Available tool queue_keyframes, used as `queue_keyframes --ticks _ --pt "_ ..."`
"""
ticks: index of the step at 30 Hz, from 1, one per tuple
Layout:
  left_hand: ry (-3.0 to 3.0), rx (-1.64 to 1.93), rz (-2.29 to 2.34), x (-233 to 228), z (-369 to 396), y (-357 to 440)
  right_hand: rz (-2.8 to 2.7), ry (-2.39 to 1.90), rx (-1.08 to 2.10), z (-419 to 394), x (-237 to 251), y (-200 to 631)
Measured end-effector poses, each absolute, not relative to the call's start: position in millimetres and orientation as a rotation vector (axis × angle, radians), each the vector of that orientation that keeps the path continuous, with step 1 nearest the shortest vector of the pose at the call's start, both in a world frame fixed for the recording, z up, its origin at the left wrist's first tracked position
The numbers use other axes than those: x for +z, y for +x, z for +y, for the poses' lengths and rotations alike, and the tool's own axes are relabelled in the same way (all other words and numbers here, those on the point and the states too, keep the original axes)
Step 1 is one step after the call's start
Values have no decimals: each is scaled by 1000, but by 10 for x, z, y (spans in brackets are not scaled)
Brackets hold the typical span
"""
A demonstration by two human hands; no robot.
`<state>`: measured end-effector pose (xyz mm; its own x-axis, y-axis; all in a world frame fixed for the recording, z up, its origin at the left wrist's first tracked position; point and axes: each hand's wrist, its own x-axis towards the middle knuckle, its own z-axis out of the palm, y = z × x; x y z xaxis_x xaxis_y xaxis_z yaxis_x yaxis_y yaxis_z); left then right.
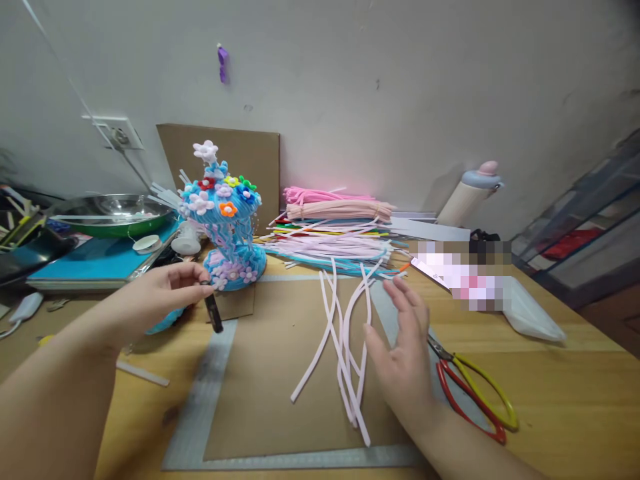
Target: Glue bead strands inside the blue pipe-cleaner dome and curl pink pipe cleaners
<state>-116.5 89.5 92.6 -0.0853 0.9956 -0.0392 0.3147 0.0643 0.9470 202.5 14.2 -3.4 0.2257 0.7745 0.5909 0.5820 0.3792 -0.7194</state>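
My left hand (183,287) pinches the top of a short, dark lighter-shaped stick (214,316), which hangs down over the edge of the cardboard. Behind it stands a blue fuzzy-wire ornament (220,220) covered with small coloured flowers. My right hand (403,347) is open, thumb and fingers apart, just right of several loose pale pink pipe cleaners (345,347). They lie crossed on a brown cardboard sheet (270,367). Whether the thumb touches the nearest one, I cannot tell. Scissors (475,387) with red and yellow handles lie on the table, right of that hand.
Bundles of coloured pipe cleaners (335,233) are stacked by the wall. A bottle (470,193) leans at the back right, with a clear plastic bag (533,310) in front. At left are a green-rimmed pan (115,213) and a blue book (95,260). A grey mat (193,407) lies beneath the cardboard.
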Motion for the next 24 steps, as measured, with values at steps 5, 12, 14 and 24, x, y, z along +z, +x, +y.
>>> queue_keyframes --ticks 5,12,14,24 --pt "1110 704 1174 555 274 -356 -2096 -982 349 -2 3 1927" --pt "1179 641 1169 54 183 281 -1375 -789 1072 112 -54 1922" --pt "1297 671 1260 8 345 268 -997 -907 1124 227 -66 1975" --pt "1631 458 1408 -166 679 567 -641 -953 1280 464 -161 2065"
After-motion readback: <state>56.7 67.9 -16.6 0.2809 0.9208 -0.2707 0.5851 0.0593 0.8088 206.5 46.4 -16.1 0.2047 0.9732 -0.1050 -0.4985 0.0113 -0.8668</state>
